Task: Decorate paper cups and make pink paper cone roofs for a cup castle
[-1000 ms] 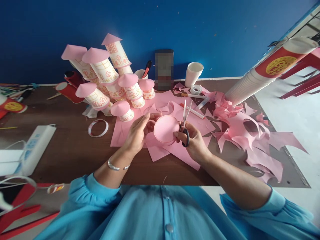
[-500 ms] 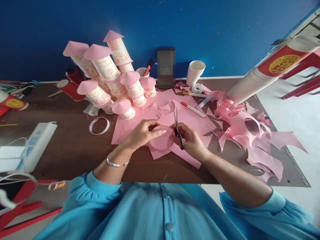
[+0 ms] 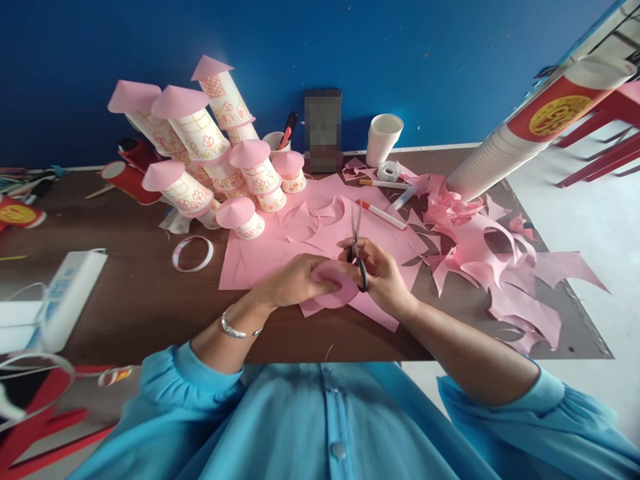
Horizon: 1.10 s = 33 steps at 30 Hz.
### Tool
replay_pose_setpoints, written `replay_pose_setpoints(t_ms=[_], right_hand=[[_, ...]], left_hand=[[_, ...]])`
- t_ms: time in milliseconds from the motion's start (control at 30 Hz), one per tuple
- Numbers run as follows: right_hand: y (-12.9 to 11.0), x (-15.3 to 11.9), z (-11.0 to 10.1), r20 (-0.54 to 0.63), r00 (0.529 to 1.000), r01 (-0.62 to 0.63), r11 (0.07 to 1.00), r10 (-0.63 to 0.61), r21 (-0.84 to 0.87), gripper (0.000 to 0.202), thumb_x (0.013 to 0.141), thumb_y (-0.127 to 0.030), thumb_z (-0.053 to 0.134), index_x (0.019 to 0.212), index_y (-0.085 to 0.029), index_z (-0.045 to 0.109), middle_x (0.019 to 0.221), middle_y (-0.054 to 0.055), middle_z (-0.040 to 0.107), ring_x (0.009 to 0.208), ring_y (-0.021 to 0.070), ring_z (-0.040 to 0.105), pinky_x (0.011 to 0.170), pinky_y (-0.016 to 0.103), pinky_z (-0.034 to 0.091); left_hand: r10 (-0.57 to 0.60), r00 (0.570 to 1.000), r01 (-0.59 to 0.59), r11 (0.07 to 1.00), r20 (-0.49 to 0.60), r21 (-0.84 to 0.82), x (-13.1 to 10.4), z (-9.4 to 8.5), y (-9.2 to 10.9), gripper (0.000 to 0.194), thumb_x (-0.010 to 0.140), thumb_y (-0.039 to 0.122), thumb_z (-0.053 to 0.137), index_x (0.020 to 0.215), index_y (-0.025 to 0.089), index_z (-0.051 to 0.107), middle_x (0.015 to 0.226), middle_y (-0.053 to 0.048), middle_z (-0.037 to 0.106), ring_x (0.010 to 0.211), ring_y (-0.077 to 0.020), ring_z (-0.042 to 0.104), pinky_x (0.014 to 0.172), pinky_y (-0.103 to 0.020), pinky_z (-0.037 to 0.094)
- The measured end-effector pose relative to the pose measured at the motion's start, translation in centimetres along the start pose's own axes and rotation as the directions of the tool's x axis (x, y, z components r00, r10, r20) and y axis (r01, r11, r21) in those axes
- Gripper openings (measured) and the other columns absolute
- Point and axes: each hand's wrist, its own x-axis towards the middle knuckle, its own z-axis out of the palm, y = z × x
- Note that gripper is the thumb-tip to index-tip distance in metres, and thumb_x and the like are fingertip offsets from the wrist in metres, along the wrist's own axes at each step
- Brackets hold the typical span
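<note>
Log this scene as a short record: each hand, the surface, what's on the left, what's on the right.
Left hand: holds round pink paper piece
Right hand: holds scissors, blades pointing away
Surface: brown table, partly covered by pink sheets
Left: decorated cup towers with pink cone roofs
Right: pink paper scraps, tall cup stack

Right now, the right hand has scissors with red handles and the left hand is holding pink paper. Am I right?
Almost! The head view shows black handles on the scissors in the right hand, not red. The left hand is holding pink paper.
</note>
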Motion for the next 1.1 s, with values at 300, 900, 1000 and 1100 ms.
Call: replay_pose_setpoints(t_ms=[300, 900, 1000, 1100], right_hand=[[0.6, -0.1, 0.0, 0.019, 1.0, 0.015, 0.996, -0.014, -0.086, 0.054, 0.088, -0.071, 0.066, 0.11, -0.021, 0.062, 0.085, 0.002, 0.065, 0.071, 0.0145, 0.056, 0.063, 0.027, 0.047], [2.1, -1.0, 0.4, 0.123, 0.992, 0.047, 0.929, -0.002, -0.368, 0.056, 0.092, -0.073, 0.059, 0.114, -0.021, 0.063, 0.086, 0.003, 0.068, 0.07, 0.0146, 0.059, 0.068, 0.027, 0.047], [1.9, -1.0, 0.4, 0.11, 0.994, 0.035, 0.928, 0.007, -0.37, 0.058, 0.092, -0.073, 0.059, 0.114, -0.02, 0.063, 0.084, 0.002, 0.068, 0.068, 0.0143, 0.058, 0.066, 0.027, 0.047], [2.0, -0.9, 0.3, 0.107, 0.994, 0.03, 0.924, 0.012, -0.381, 0.056, 0.092, -0.072, 0.059, 0.113, -0.02, 0.065, 0.082, 0.002, 0.068, 0.067, 0.014, 0.057, 0.066, 0.027, 0.046]], left_hand=[[-0.043, 0.811, -0.25, 0.876, -0.584, -0.412, -0.1, -1.1, 0.5, 0.04, 0.073, 0.038, 0.087, 0.106, 0.017, 0.077, 0.106, -0.007, 0.08, 0.098, -0.0259, 0.073, 0.087, -0.036, 0.061], [-0.16, 0.845, -0.152, 0.843, -0.51, -0.516, -0.4, 0.0, 0.4, 0.028, 0.077, 0.043, 0.084, 0.076, 0.015, 0.076, 0.074, -0.004, 0.076, 0.071, -0.0231, 0.073, 0.069, -0.038, 0.067], [-0.164, 0.855, -0.133, 0.847, -0.491, -0.515, -0.4, 0.0, 0.5, 0.031, 0.077, 0.046, 0.084, 0.079, 0.016, 0.078, 0.079, -0.006, 0.078, 0.075, -0.0257, 0.075, 0.071, -0.039, 0.068], [-0.143, 0.862, -0.142, 0.853, -0.487, -0.503, -0.4, 0.0, 0.5, 0.031, 0.077, 0.047, 0.084, 0.081, 0.016, 0.079, 0.082, -0.007, 0.08, 0.077, -0.027, 0.077, 0.072, -0.038, 0.068]])
